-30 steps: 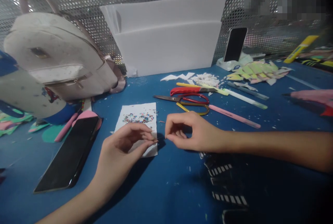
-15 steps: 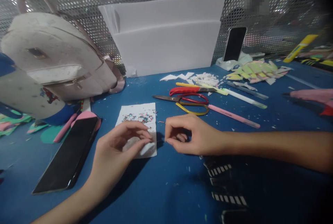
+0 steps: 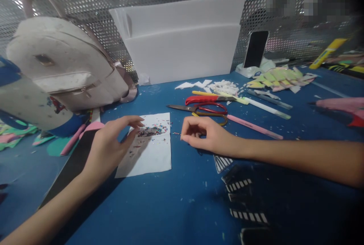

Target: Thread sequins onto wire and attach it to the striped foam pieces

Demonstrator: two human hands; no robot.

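Observation:
A white paper sheet (image 3: pixel 153 154) lies on the blue table (image 3: pixel 182 207) with a small heap of tiny coloured bits (image 3: pixel 152 129) near its far end. My left hand (image 3: pixel 109 146) hovers at the sheet's left edge. Its fingers are stretched out toward the bits and nothing shows in them. My right hand (image 3: pixel 203 137) rests on the table just right of the sheet, fingers curled into a pinch. Its fingertips sit beside a thin pin-like piece (image 3: pixel 176 134). I cannot make out what the pinch holds.
A white backpack (image 3: pixel 65 66) stands at the left and a black phone (image 3: pixel 71 169) lies partly under my left forearm. Behind my right hand are red scissors (image 3: pixel 204 105), yellow-handled scissors, a pink pen (image 3: pixel 256 127) and other pens. White boards (image 3: pixel 182 47), a propped phone (image 3: pixel 256 47) and paper scraps (image 3: pixel 278 76) line the mesh wall.
My left hand left its pinch in front of the sheet, opened and moved left and away to the sheet's edge. My right hand shifted slightly farther away, still pinched.

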